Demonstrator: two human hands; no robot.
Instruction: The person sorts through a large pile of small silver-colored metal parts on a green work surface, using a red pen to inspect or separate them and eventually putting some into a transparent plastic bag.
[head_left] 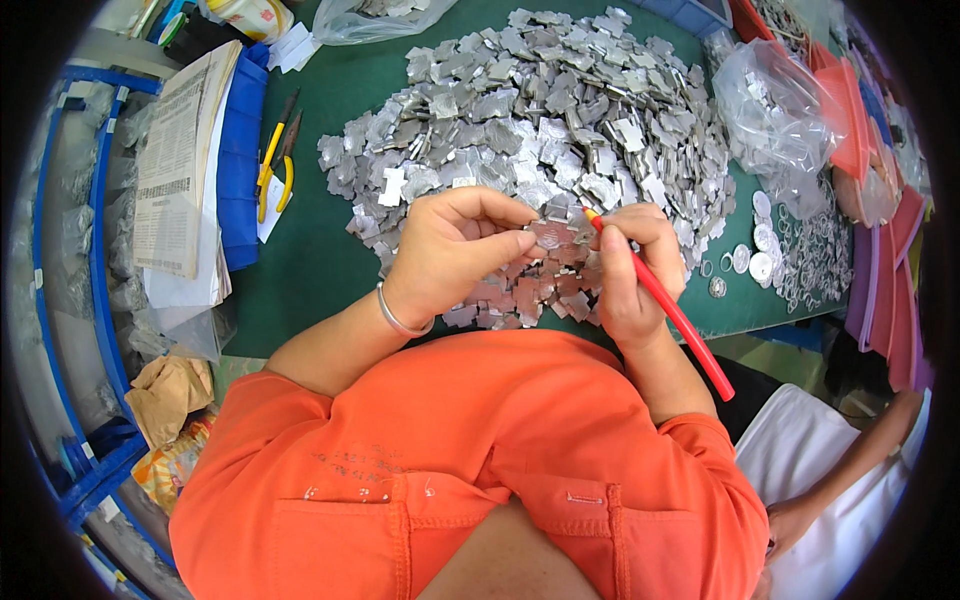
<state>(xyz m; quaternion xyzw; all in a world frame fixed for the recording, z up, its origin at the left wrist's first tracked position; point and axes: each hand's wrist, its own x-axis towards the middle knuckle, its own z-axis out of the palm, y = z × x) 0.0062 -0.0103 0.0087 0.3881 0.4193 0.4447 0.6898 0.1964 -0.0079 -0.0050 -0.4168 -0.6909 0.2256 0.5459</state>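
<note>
A big heap of small flat silvery metal pieces (500, 110) spreads over the green table top. At its near side my left hand (447, 248) pinches one flat metal piece (558, 240) between thumb and fingers, holding it just above the heap. My right hand (640, 270) grips a red pencil (678, 312), its yellow-and-red tip close to the upper edge of that piece. Whether the tip touches the metal I cannot tell. Pieces nearest my body look reddish, beside my orange top.
Yellow-handled pliers (272, 185) lie at left by a blue bin (243, 160) with papers (180, 165) against it. On the right are a clear plastic bag (775, 110), round metal discs (763, 240), small rings (815, 250) and a red tray (840, 110). Another person's arm (850, 465) shows lower right.
</note>
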